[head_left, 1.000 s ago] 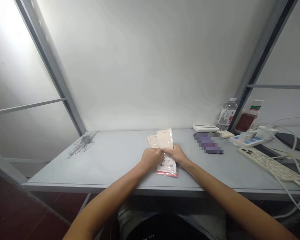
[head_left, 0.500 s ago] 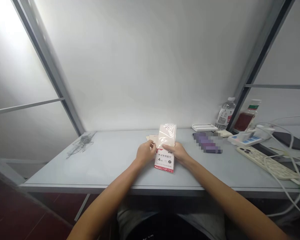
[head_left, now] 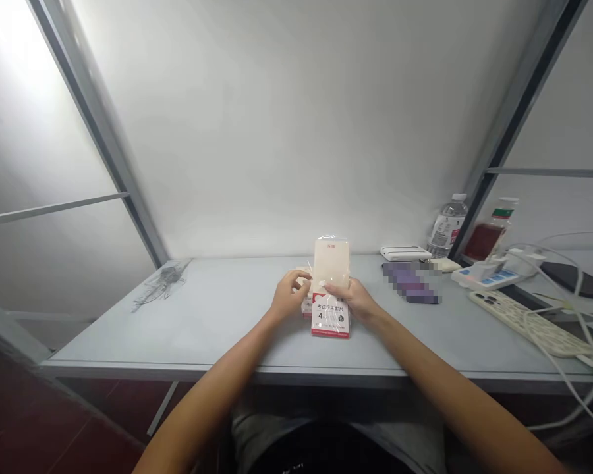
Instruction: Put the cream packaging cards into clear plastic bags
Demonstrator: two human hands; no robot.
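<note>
So I'm sitting at a pale grey desk (head_left: 202, 336) with both arms out, and right in the middle of it there's a clear plastic packet (head_left: 331, 283) with a red-and-white printed card (head_left: 330, 317) at its lower end. The print looks like Chinese for an exam ruler set, with a big 4 on it. The packet stands a bit upright, its bottom end toward me. My right hand (head_left: 350, 299) has its fingers curled around the packet's right side, so that one's clearly holding it. My left hand (head_left: 290, 296) is curled at the packet's left edge, right against some beige sheets (head_left: 305, 289) tucked behind, but I can't tell if it's pinching the packet or those sheets. Left of the packet, well apart, lies a crumpled scrap of clear plastic (head_left: 162, 283). Right of the packet there's a pixelated purple item (head_left: 410, 283), then a white flat box (head_left: 405, 253), a water bottle (head_left: 447, 225), a bottle of dark red liquid (head_left: 487, 238), a power strip (head_left: 489, 276), a beige patterned extension socket (head_left: 531, 324), and white cables (head_left: 568, 253).
</note>
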